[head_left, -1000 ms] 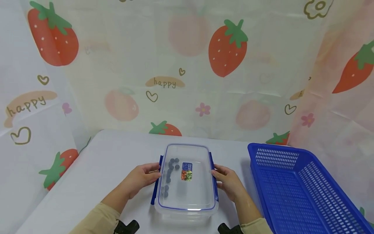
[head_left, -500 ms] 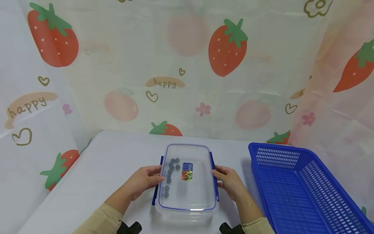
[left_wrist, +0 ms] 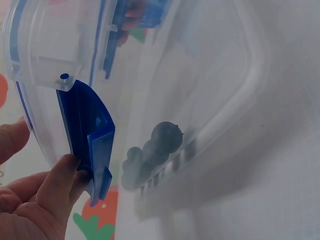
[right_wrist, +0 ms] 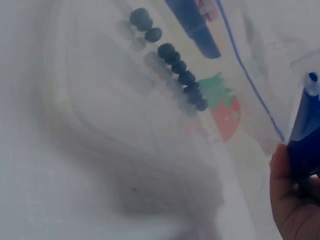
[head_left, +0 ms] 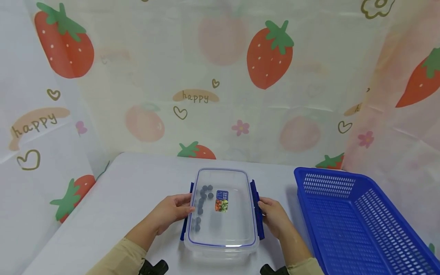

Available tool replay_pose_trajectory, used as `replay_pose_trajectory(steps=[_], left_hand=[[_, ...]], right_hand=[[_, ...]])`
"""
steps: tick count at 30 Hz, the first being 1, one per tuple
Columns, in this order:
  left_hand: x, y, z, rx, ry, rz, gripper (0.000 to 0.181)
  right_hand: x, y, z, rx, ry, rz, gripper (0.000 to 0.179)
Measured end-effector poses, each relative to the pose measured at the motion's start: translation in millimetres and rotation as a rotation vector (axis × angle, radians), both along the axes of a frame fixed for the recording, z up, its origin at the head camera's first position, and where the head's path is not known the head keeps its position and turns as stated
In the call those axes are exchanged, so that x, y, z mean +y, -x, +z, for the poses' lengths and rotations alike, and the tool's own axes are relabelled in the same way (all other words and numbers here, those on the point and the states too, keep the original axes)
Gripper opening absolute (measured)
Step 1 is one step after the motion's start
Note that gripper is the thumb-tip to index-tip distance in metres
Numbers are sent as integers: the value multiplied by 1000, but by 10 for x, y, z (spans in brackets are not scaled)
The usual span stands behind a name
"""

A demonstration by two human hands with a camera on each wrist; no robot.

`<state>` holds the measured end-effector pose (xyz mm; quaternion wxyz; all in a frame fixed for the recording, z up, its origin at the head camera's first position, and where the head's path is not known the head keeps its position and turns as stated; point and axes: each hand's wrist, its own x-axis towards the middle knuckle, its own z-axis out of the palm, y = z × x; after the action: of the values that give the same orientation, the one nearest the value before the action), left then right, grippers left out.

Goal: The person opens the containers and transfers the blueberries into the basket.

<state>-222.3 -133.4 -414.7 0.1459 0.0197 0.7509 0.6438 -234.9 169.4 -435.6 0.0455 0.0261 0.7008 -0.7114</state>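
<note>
A clear plastic food container (head_left: 237,225) with a lid, blue side latches and a small picture label sits on the white table. Inside, along its left side, lie several dark round berries (right_wrist: 178,66), blueberries by their look. My left hand (head_left: 172,214) grips the container's left side, thumb at the lid's rim and fingertips on the left latch (left_wrist: 100,145), which stands swung out. With thumb and fingers my right hand (head_left: 276,219) pinches the right latch (head_left: 257,210), which is tilted away from the wall. Part of the right fingers is hidden behind that latch.
To the right of the container stands a blue plastic basket (head_left: 302,221) with perforated walls. A strawberry-print cloth (head_left: 220,95) hangs behind and on both sides of the white table (head_left: 148,175).
The right latch has swung outward from the container's side, with my right hand moving slightly right. My left thumb has come over the lid's left rim.
</note>
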Motion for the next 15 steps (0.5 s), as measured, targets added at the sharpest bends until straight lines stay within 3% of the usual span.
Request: replay_pose_trajectory(steps=[6, 15], left_hand=[[3, 2, 1, 5, 5, -1, 63], [20, 10, -7, 4, 18, 5, 63]], right_hand=[[12, 1, -28, 13, 28, 6, 34], [33, 16, -29, 22, -172, -37, 45]])
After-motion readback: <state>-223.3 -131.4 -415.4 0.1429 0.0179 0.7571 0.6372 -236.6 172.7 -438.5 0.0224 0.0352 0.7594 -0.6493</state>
